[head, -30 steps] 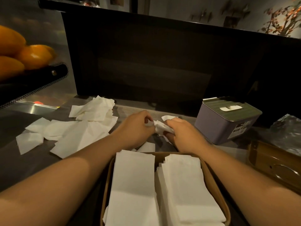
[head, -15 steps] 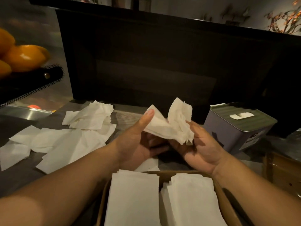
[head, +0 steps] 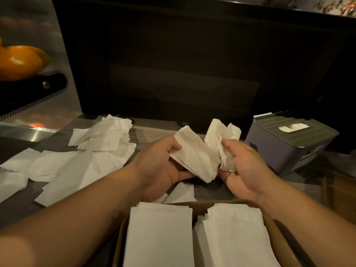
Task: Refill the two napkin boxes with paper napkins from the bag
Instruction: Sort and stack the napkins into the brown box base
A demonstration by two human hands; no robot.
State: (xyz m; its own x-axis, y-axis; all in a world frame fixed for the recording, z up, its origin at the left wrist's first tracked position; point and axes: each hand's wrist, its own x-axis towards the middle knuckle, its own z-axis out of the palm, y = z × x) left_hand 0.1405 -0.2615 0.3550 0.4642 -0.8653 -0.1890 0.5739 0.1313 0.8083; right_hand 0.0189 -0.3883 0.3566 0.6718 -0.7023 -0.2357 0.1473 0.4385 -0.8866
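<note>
White napkin stacks (head: 159, 237) fill a brown wooden napkin box (head: 279, 234) at the near edge of a dark grey counter (head: 19, 212) in a dim room. Above it, the left hand (head: 156, 168) and right hand (head: 244, 170) each curl thumb and fingers around one end of a crumpled napkin bundle (head: 200, 153). Loose napkins (head: 77, 162) lie scattered toward the counter's left edge. A lidded grey napkin box (head: 287, 143) stands at the far right; oranges (head: 19, 60) sit beyond the left edge.

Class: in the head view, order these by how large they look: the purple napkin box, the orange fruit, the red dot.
1. purple napkin box
2. orange fruit, partly cut off by the frame edge
3. red dot
</note>
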